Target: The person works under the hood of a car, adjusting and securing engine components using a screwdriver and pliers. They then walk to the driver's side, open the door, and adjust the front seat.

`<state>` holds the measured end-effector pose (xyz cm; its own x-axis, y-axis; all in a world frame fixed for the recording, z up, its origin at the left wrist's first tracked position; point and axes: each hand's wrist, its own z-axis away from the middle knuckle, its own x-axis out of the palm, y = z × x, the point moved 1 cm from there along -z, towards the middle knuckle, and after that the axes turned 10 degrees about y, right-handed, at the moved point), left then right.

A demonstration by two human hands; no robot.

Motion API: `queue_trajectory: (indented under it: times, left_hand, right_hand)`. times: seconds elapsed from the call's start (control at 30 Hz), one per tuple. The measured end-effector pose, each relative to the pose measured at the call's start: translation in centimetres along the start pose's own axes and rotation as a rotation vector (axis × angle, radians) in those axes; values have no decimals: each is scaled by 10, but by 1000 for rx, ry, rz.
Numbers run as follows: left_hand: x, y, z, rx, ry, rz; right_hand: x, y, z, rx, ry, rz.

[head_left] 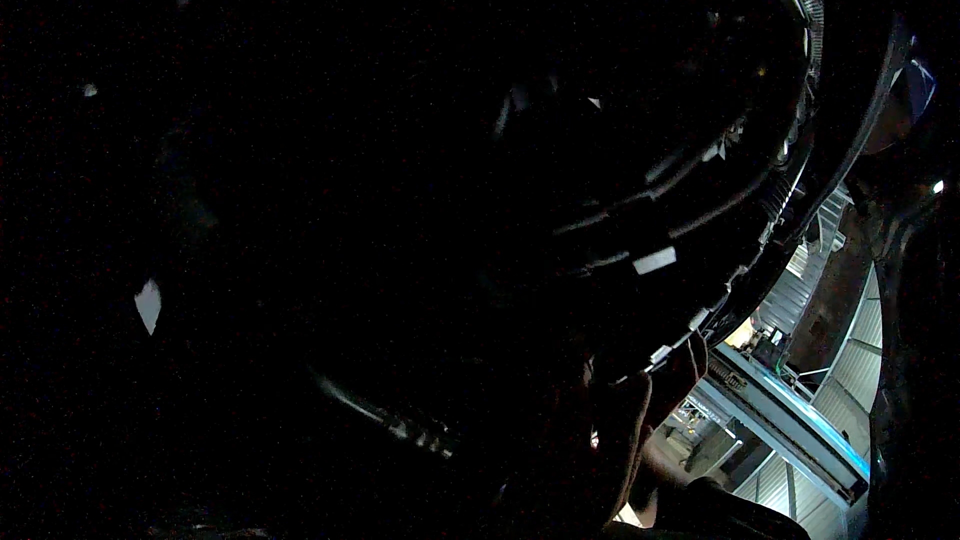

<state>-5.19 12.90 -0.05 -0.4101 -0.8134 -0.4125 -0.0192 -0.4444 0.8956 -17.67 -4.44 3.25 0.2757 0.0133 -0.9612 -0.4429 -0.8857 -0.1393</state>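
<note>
Most of the picture is nearly black. Toward the lower right, a brownish shape (672,465) with a lit, skin-toned patch stands against the brighter opening; it may be part of my right hand or arm, but no fingers can be made out. My left hand does not show in the darkness. Curved dark edges sweep around the upper right, with a ribbed, conduit-like strip (804,10) along them. A small pale rectangular patch (656,260) shows on the dark surface below these curves. What either hand touches is hidden.
Through the gap at lower right appear a long blue-grey beam (785,420) and corrugated metal panels (852,380), tilted in the picture. A dark curved rim (870,120) borders the gap. A faint shiny elongated part (385,420) lies at lower centre.
</note>
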Motion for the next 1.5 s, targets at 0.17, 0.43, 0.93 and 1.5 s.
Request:
queue_trajectory:
  times: [0.17,0.43,0.93,1.5]
  left_hand:
    - [-6,10,4,32,-8,-61]
    - [-2,36,11,83,14,-290]
    - [21,28,2,80,356,-152]
    - [19,12,12,49,64,262]
  right_hand:
    - [-3,-4,-5,-36,17,10]
    - [3,-20,-80,-375,277,-27]
    - [15,-42,-151,-350,36,-15]
    - [30,-4,-167,-13,80,-459]
